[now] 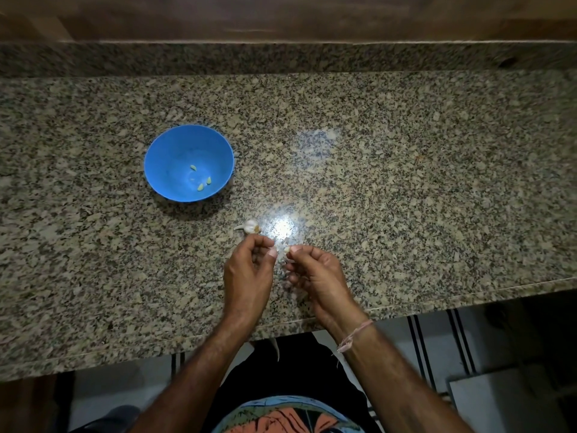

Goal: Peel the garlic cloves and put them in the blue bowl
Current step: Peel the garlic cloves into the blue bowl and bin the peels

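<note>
While working over the granite counter [406, 182], pinches a small garlic clove [286, 249] between thumb and forefinger tip of the right hand [315, 273], lifted just clear of the stone, probably so the free end of the skin can be picked at. Holds the left hand [248, 270] at nine o'clock of the clove, fingers curled, thumb tip just beside it, seemingly poised to pull skin away; cannot tell whether anything sits between those fingertips. Has the garlic head [249, 226] lying on the counter at twelve o'clock of the left hand, near, likely for an easy reach to the next clove. Has the blue bowl [175, 151] well apart at about ten o'clock, upright, with three peeled cloves [200, 187] on its floor, far enough, by the look, to stay free of loose skin. Appears mid-peel; drop into the bowl not yet done.
</note>
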Action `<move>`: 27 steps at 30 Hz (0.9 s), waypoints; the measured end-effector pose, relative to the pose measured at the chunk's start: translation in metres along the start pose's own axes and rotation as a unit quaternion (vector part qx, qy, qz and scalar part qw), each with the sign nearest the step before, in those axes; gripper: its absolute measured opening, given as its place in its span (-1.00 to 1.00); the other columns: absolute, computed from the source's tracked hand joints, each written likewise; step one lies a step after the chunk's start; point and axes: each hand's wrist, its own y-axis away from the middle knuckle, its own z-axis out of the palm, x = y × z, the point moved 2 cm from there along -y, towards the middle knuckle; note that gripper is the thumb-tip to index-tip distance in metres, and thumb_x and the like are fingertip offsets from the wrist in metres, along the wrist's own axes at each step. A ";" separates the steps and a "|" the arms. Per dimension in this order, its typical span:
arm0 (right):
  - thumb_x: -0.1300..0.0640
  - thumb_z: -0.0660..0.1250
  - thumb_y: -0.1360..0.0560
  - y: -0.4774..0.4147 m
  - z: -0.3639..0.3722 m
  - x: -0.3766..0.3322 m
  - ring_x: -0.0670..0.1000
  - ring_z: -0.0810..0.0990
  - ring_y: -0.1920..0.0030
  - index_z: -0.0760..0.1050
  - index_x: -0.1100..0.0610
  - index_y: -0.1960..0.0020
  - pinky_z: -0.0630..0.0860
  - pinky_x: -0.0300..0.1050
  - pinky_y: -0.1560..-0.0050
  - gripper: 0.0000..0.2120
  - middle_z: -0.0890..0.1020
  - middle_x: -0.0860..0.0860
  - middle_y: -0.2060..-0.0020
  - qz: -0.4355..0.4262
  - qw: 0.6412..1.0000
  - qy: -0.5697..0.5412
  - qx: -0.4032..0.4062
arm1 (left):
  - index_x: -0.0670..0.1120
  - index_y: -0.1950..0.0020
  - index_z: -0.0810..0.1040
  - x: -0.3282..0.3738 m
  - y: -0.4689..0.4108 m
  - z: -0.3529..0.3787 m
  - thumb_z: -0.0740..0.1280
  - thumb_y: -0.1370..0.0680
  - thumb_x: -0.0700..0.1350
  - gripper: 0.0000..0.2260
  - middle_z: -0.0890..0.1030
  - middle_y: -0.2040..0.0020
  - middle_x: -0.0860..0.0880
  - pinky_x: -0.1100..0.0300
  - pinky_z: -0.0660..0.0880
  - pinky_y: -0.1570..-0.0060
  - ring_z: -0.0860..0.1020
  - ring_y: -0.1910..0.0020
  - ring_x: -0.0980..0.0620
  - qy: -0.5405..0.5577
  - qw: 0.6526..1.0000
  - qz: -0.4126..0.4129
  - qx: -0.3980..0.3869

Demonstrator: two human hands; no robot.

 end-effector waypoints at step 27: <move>0.26 0.42 -0.61 -0.014 -0.001 0.005 -0.11 0.69 0.04 0.64 0.12 -0.10 0.67 -0.19 0.07 -0.89 0.69 -0.07 0.01 -0.276 0.920 0.271 0.061 | 0.04 -0.04 0.73 -0.010 -0.007 -0.002 0.46 -0.60 0.00 -0.91 0.72 0.11 0.14 0.07 0.65 0.05 0.68 0.08 0.14 -0.012 0.999 -0.035 0.008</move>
